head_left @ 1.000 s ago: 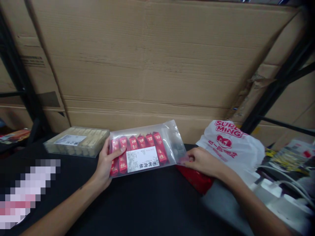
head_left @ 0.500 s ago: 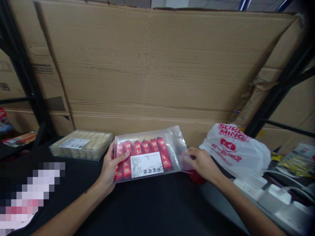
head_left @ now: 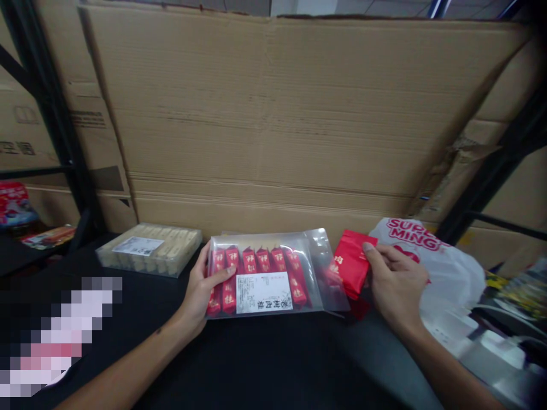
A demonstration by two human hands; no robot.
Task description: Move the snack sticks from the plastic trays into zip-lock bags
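My left hand grips the left end of a clear plastic pouch, its thumb lying across the front. Several slim red packets stand in a row inside the pouch, behind a white label with black characters. The pouch's flap end points right. Just beside that end, my right hand pinches a red sachet by its right edge, with the thumb in front. Below the sachet, a darker red piece shows in part; I cannot tell what it is.
A clear box of pale wrapped pieces lies at the back left. On the right are a white plastic bag with red print and white plugs with cables. Cardboard walls the back of the black table; black posts flank it.
My right hand has moved from the pouch's flap end to the right and now holds up a red sachet. The left hand keeps its hold on the pouch.
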